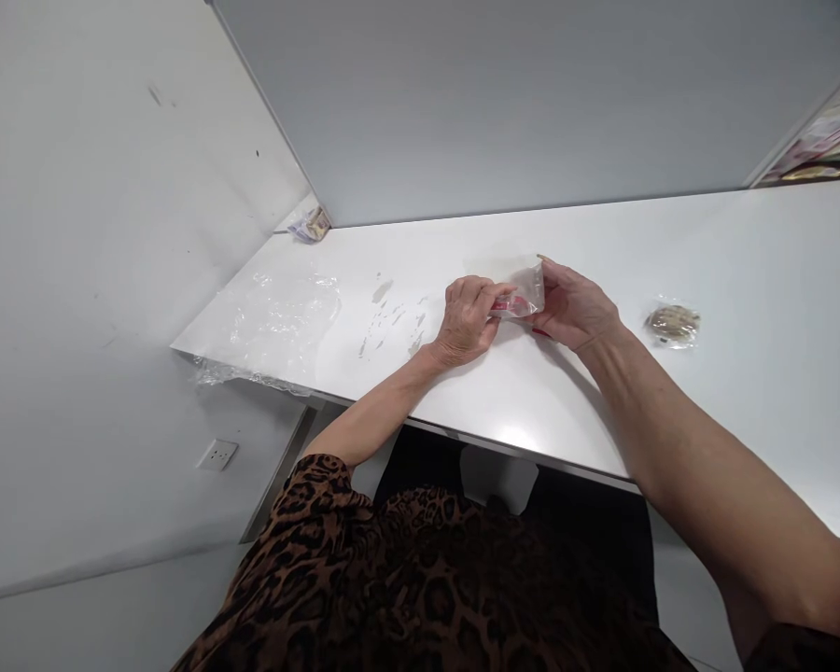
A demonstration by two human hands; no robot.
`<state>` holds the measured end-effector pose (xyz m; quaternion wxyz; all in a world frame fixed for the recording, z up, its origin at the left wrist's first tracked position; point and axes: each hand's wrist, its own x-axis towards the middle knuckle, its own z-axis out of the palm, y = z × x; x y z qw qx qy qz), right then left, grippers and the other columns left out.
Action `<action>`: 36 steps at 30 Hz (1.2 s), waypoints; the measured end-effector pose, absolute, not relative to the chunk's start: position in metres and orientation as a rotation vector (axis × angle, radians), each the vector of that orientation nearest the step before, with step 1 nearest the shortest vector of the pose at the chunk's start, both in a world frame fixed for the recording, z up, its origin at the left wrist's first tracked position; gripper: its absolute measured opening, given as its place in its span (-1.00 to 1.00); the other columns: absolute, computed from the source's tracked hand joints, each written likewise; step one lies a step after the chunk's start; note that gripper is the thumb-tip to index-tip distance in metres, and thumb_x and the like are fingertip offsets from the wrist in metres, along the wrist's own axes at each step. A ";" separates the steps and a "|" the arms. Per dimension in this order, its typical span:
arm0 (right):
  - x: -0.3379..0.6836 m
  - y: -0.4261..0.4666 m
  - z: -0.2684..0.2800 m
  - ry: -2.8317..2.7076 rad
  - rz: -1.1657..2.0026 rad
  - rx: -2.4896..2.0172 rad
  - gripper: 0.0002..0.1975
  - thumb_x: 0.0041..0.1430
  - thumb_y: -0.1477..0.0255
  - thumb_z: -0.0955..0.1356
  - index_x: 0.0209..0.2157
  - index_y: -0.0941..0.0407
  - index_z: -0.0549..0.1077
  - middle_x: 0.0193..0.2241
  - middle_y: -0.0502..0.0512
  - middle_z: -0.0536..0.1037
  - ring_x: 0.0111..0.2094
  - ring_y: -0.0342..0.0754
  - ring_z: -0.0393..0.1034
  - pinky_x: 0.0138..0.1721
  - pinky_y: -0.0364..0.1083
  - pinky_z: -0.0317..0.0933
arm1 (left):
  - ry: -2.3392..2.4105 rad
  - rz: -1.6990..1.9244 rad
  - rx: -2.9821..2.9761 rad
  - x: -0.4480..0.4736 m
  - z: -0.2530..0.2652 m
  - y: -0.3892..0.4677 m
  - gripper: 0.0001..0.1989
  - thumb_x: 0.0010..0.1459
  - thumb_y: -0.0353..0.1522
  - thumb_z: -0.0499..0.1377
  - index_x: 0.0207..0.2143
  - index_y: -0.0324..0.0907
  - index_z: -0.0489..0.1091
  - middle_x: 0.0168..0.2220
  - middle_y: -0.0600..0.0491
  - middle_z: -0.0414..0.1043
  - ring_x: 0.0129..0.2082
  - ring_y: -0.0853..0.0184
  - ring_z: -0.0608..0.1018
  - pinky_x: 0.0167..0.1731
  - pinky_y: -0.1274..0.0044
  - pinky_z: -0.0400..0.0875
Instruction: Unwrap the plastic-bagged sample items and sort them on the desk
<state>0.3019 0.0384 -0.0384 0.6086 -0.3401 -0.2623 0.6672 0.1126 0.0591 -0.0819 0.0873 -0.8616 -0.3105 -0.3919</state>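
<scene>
Between my two hands, just over the white table (539,401), is a clear plastic bag (530,280) with red print or something red in its lower part. My left hand (469,322) pinches the bag's left side, fingers bent over the red part. At the bag's right end, my right hand (575,303) grips the edge, with the thumb side hidden in part by the plastic. Off to the right, a small clear packet (673,324) with brownish contents lies flat on the table, touched by neither hand.
Crumpled clear plastic film (273,317) spreads over the table's left end and hangs off the front edge. A small packet (312,225) sits in the back left corner. Grey marks (383,291) dot the tabletop. A grey panel (518,103) rises behind; packaged goods (830,140) show at far right.
</scene>
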 end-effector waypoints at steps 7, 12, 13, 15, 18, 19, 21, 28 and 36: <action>0.305 0.038 -0.038 -0.685 1.492 -0.852 -0.76 -0.01 0.29 0.59 -0.38 0.04 0.53 -0.39 0.04 0.57 -0.28 0.00 0.48 -0.31 -0.03 0.49 | -1.012 -1.285 -2.674 0.109 -0.078 0.058 -0.73 0.14 -0.55 0.22 -0.15 -0.07 0.37 0.22 -0.14 0.41 0.32 0.06 0.42 0.26 0.08 0.34; 0.305 0.022 -0.022 -0.829 1.612 -0.841 -0.52 -0.03 0.01 0.64 -0.20 -0.03 0.56 -0.26 0.09 0.62 -0.09 0.16 0.56 -0.18 0.10 0.55 | -1.248 -1.453 -2.907 0.110 -0.064 0.053 -0.86 0.20 -0.29 0.31 -0.30 -0.05 0.39 0.28 -0.10 0.38 0.48 -0.02 0.26 0.42 -0.06 0.15; 0.304 0.019 -0.020 -0.859 1.632 -0.819 -0.48 -0.07 -0.02 0.65 -0.18 -0.04 0.57 -0.24 0.09 0.62 -0.08 0.17 0.56 -0.18 0.11 0.55 | -1.286 -1.518 -2.907 0.111 -0.061 0.052 -0.82 0.20 -0.23 0.33 -0.32 -0.05 0.39 0.29 -0.10 0.37 0.50 -0.02 0.23 0.43 -0.07 0.14; 0.303 0.017 -0.017 -0.915 1.658 -0.760 -0.42 -0.08 -0.05 0.65 -0.12 -0.05 0.57 -0.21 0.08 0.63 -0.05 0.18 0.56 -0.16 0.12 0.56 | -1.348 -1.616 -2.881 0.112 -0.058 0.050 -0.75 0.20 -0.13 0.34 -0.34 -0.04 0.39 0.33 -0.10 0.32 0.53 -0.02 0.17 0.43 -0.07 0.14; 0.301 0.020 -0.021 -0.923 1.621 -0.758 -0.45 -0.03 -0.02 0.64 -0.10 -0.05 0.57 -0.20 0.06 0.63 -0.05 0.15 0.55 -0.15 0.09 0.56 | -1.393 -1.625 -2.879 0.114 -0.057 0.047 -0.69 0.21 -0.04 0.34 -0.32 -0.03 0.41 0.39 -0.11 0.25 0.54 -0.02 0.14 0.42 -0.06 0.18; 0.300 0.023 -0.024 -0.884 1.589 -0.789 -0.50 -0.01 0.02 0.64 -0.13 -0.03 0.57 -0.21 0.06 0.63 -0.07 0.13 0.56 -0.15 0.08 0.55 | -1.394 -1.607 -2.893 0.114 -0.057 0.047 -0.69 0.21 -0.03 0.34 -0.31 -0.03 0.42 0.40 -0.11 0.24 0.53 -0.02 0.15 0.42 -0.06 0.20; 0.300 0.031 -0.032 -0.756 1.500 -0.846 -0.61 0.05 0.12 0.63 -0.22 0.01 0.55 -0.25 0.04 0.61 -0.12 0.08 0.55 -0.16 0.04 0.55 | -1.365 -1.579 -2.919 0.114 -0.057 0.045 -0.69 0.22 -0.03 0.35 -0.31 -0.03 0.43 0.41 -0.11 0.22 0.53 -0.02 0.15 0.41 -0.06 0.20; 0.317 0.052 -0.051 -0.639 1.297 -0.772 -0.71 0.24 0.10 0.50 -0.25 -0.01 0.47 -0.15 0.05 0.62 0.01 0.10 0.54 -0.04 0.13 0.53 | -1.320 -1.590 -2.933 0.115 -0.054 0.040 -0.43 0.01 0.13 0.48 -0.17 -0.06 0.47 0.48 -0.14 0.06 0.53 -0.13 0.10 0.42 -0.05 0.20; 0.313 0.037 -0.038 -0.757 1.250 -0.761 -0.69 0.27 0.01 0.45 -0.28 -0.05 0.49 -0.10 0.07 0.62 0.19 0.16 0.46 0.04 0.21 0.47 | -1.659 -2.400 -2.414 0.110 -0.086 0.076 -0.14 0.12 0.14 0.41 0.27 0.03 0.10 0.39 -0.18 -0.05 0.29 0.15 0.41 0.22 0.20 0.46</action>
